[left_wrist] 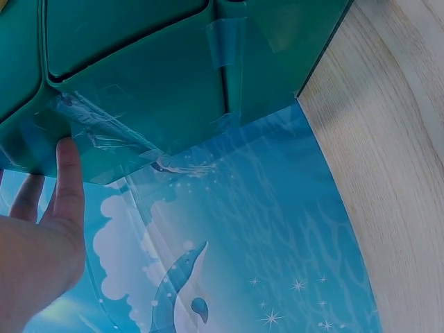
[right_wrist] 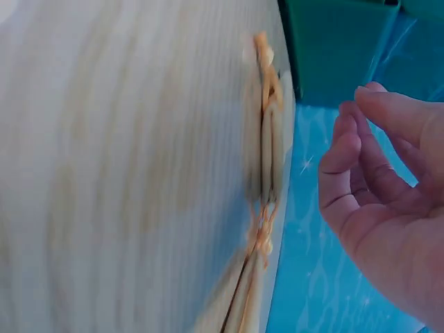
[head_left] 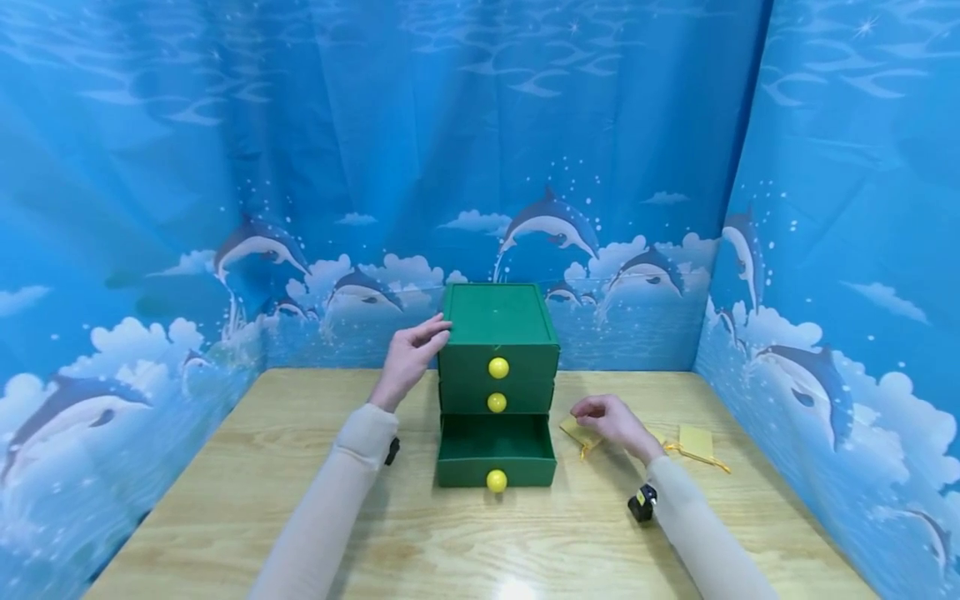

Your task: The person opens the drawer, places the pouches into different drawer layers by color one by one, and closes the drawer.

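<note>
A green chest of three drawers with round yellow knobs stands on the table. Its bottom drawer is pulled out, and the part of its inside that shows is bare. My left hand rests against the chest's left side near the top; the left wrist view shows a finger touching the taped side wall. My right hand hovers over a small yellow drawstring pouch to the right of the chest. In the right wrist view its fingers are loosely bent with nothing between them, apart from the pouches.
Another yellow pouch with an orange cord lies farther right, and part of one more shows behind my right wrist. A blue dolphin-print curtain stands behind the wooden table and along its sides.
</note>
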Available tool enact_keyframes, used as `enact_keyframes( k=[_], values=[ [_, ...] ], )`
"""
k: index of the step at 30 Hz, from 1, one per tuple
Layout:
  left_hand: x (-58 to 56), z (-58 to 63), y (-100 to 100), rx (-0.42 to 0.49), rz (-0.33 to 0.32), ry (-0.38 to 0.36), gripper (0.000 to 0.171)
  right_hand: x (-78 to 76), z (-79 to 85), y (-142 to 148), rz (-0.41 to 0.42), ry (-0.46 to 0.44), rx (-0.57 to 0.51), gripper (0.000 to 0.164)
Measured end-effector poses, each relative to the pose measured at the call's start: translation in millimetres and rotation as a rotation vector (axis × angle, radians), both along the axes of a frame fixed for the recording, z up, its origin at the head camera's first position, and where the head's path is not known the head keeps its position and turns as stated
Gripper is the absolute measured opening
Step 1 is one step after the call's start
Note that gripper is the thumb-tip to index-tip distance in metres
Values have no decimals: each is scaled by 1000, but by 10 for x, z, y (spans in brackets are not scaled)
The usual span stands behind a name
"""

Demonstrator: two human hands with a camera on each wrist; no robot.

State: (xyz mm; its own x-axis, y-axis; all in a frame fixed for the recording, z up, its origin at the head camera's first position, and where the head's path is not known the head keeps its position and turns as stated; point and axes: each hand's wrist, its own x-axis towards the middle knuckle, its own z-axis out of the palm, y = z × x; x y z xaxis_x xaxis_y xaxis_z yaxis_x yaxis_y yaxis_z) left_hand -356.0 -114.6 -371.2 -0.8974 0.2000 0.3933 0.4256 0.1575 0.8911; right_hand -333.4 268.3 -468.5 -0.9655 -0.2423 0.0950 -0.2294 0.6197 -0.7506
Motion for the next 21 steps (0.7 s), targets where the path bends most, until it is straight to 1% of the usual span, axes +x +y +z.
enact_keyframes(
  k=[3, 6, 9, 15, 18, 21],
  values=[
    [1, -3, -1, 3, -2, 1, 42, -16, 4, 74, 38, -10, 24, 19],
    [-1, -7, 0, 4, -4, 2, 43, -27, 12, 145, 80, -46, 33, 21],
    [-6, -9, 2, 5, 2, -1, 43, -45, 24, 193, 122, -60, 67, 23],
    [-9, -5, 1, 10, -11, 13, 42, -71, 53, 244, 117, -81, 113, 27],
    [-7, -12, 0, 10, -18, 14, 41, -79, 25, 280, 108, -107, 136, 28],
    [-4, -14, 4, 11, -13, 8, 41, -90, 2, 314, 125, -106, 176, 29]
  ],
)
